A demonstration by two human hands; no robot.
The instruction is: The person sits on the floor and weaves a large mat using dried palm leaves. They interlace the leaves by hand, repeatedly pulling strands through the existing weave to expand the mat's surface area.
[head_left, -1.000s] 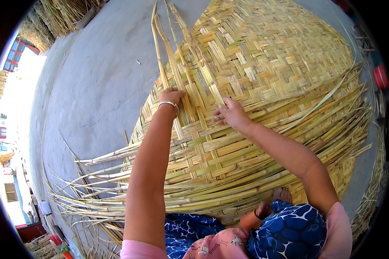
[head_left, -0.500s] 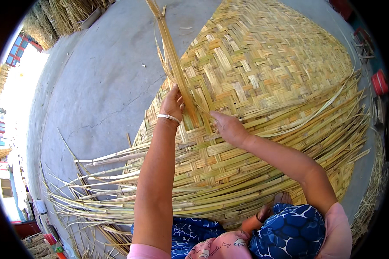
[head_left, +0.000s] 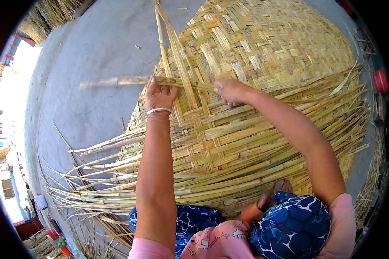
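A large mat [head_left: 263,47] of woven flat reed strips lies on the ground before me. A split reed strip [head_left: 125,80] runs crosswise over its left edge, its far left end blurred. My right hand [head_left: 232,92] is closed on the strip's right end, above the weave. My left hand [head_left: 160,93] has its fingers bent up around the strip near the mat's left edge; part of the grip is hidden. Several long upright strips [head_left: 179,56] stretch away from the weave beside my left hand, with the crosswise strip meeting them.
Loose long reeds [head_left: 229,190] lie in a bowed band across the near part of the mat, their thin ends fanning out on the concrete floor [head_left: 73,103] at left. A bare foot [head_left: 283,186] rests on the mat. Bundled dry stalks [head_left: 58,15] stand at far left.
My left hand has left the bunch of upright strips and moved slightly left, onto a crosswise strip. My right hand has moved a little right and up. The crosswise strip now spans both hands.
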